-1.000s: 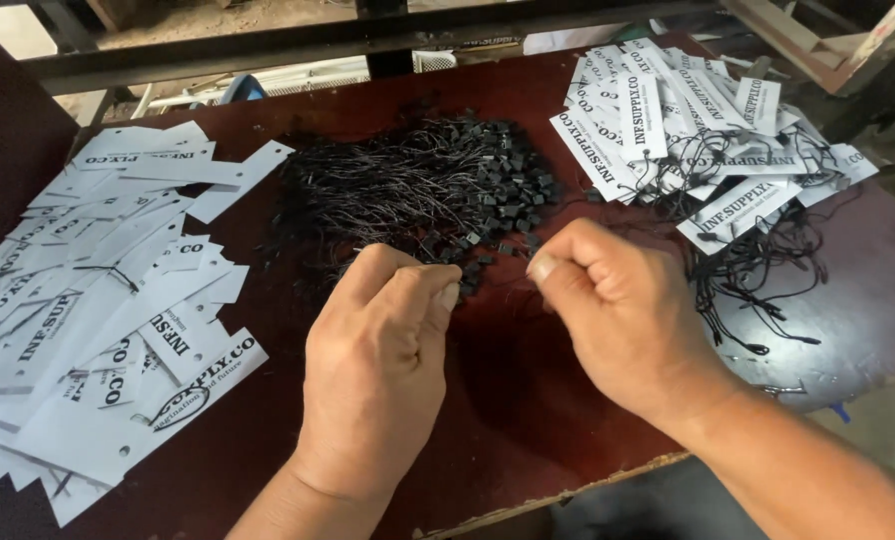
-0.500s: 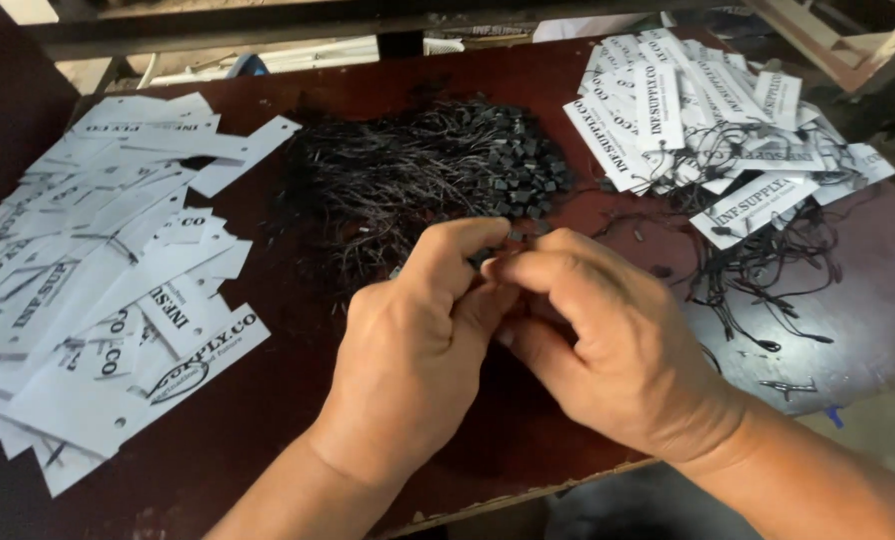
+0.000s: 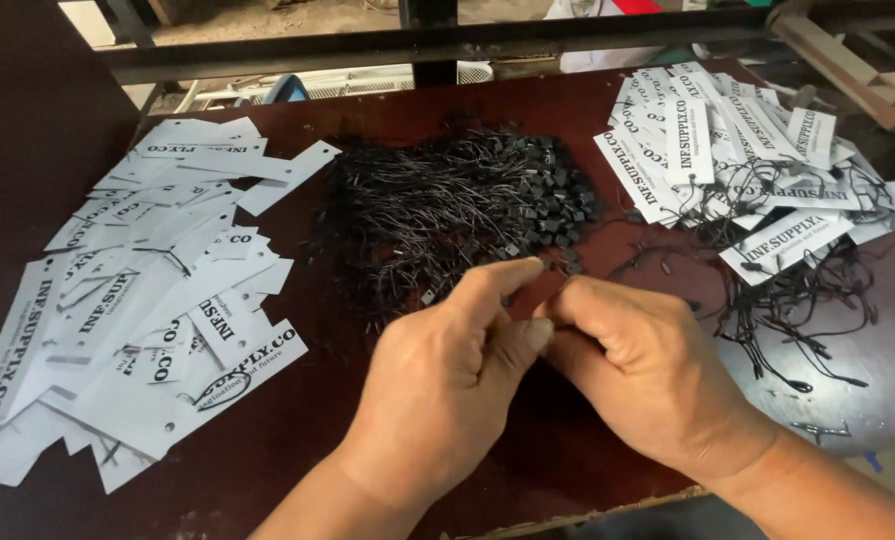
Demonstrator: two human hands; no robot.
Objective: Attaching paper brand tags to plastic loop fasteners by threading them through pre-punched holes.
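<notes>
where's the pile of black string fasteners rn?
Head view, table centre: the black string pile lies just beyond both hands, between the loose white tags on the left and strung tags on the right.

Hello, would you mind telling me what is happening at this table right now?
A person's left hand and right hand meet fingertip to fingertip just in front of a heap of black string fasteners on a dark red table. What their grip pinches is too small to tell. Plain white paper tags lie spread on the person's left; a pile of tags with black strings attached sits on the right.
</notes>
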